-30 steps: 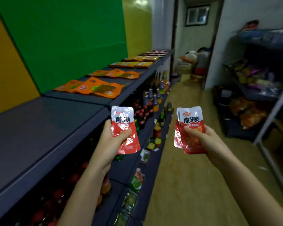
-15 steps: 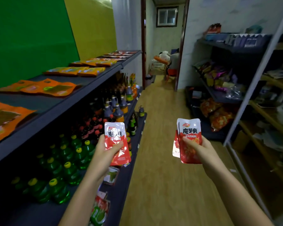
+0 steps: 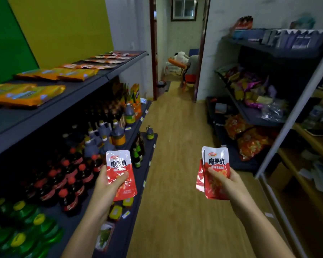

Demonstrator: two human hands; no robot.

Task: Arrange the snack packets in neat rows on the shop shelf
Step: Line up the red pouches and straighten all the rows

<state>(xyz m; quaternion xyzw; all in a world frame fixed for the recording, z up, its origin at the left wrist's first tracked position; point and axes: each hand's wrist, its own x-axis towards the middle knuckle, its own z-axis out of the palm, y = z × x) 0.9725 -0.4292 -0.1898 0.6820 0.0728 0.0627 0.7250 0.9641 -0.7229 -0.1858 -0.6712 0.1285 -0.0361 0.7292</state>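
My left hand (image 3: 108, 185) grips a single red-and-white snack packet (image 3: 119, 164) upright, thumb across its front, in front of the lower shelves on the left. My right hand (image 3: 226, 183) holds a small stack of the same red-and-white packets (image 3: 213, 164) over the wooden floor of the aisle. The grey top shelf (image 3: 45, 112) on the left carries rows of flat orange packets (image 3: 26, 94), with red-and-white packets (image 3: 110, 57) lying at its far end.
Below the top shelf stand dark sauce bottles (image 3: 104, 127), red-capped bottles (image 3: 71, 175) and green bottles (image 3: 22, 229). A second rack (image 3: 268, 101) with mixed snack bags lines the right side. The wooden aisle (image 3: 175, 136) leads to a doorway where a person sits.
The view has moved along the aisle toward the doorway and the left shelf has slid leftward. Both hands keep their packets, now lower in view.
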